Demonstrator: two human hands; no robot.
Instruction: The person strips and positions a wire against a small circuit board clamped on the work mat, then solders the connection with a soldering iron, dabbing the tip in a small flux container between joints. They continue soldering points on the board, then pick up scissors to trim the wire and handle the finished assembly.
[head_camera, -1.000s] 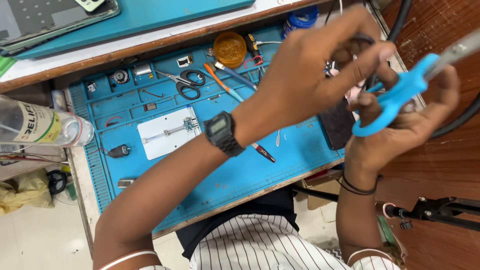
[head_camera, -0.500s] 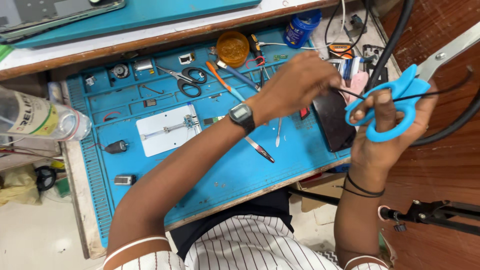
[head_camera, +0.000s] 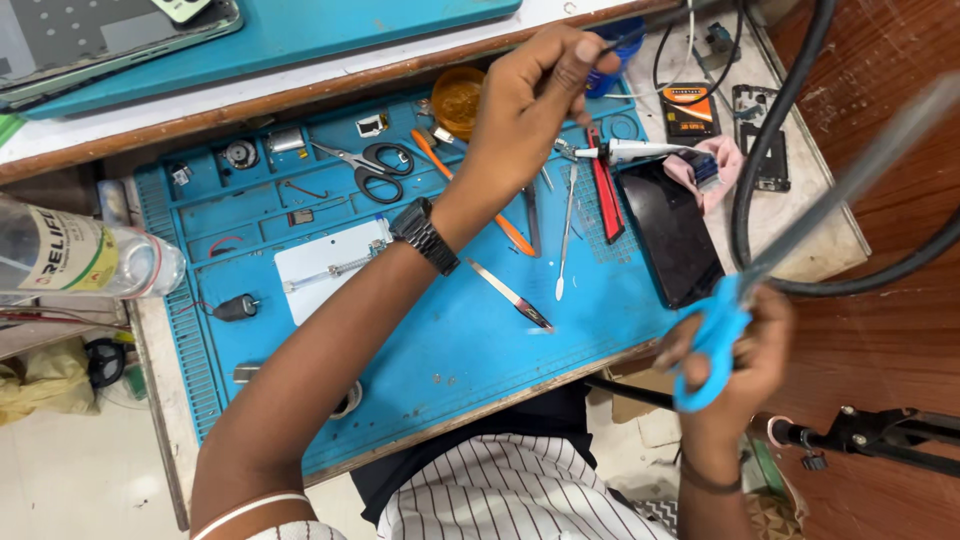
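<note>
Right hand (head_camera: 735, 345) clamped on blue-handled scissors (head_camera: 712, 345) off the bench's (head_camera: 790, 225) near edge; left hand (head_camera: 530, 95) pinches a thin black wire (head_camera: 640, 32) above the blue work mat (head_camera: 450, 340); dark phone (head_camera: 670, 230), small scissors (head_camera: 368, 165), plastic bottle (head_camera: 80, 255) nearby; pale floor (head_camera: 80, 480) below.

My work mat (head_camera: 450, 350) lies on the desk (head_camera: 700, 240). A phone (head_camera: 670, 230) rests at the mat's right edge, small scissors (head_camera: 370, 170) near its back, a bottle (head_camera: 80, 260) beyond its left edge. My right hand (head_camera: 740, 350) holds large scissors (head_camera: 710, 340) right of the phone; my left hand (head_camera: 530, 100) hovers over the mat's back.
</note>
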